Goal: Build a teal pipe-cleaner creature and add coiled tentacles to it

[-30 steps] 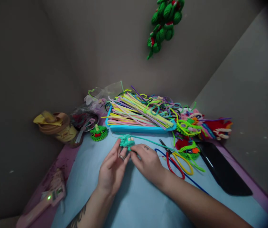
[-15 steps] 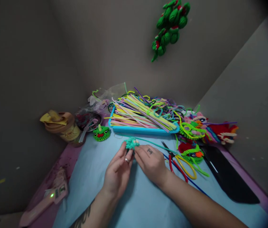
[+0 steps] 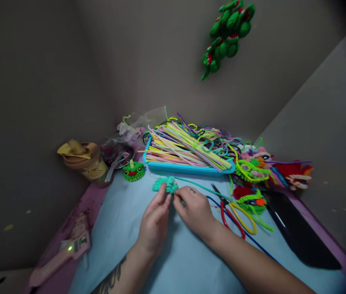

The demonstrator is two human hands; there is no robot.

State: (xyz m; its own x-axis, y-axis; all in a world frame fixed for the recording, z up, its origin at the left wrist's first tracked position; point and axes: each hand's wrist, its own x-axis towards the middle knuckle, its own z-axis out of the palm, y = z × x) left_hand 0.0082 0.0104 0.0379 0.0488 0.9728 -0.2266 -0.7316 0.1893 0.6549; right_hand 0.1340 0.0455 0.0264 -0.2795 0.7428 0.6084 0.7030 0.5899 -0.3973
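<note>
While both hands pinch it, the small teal coiled pipe-cleaner figure point(image 3: 166, 184) sits at the fingertips on the light blue table sheet point(image 3: 173, 261): left hand point(image 3: 155, 220) closed on its near edge, right hand point(image 3: 195, 210) narrowed on the trailing teal stem point(image 3: 200, 187). Advisable: firm pinch beside the coil, stem taut, turns tight.

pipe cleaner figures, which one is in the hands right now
The teal figure, pinched between the left hand and right hand. The green frog sits apart by the blue tray; the green bunch hangs on the wall.
</note>
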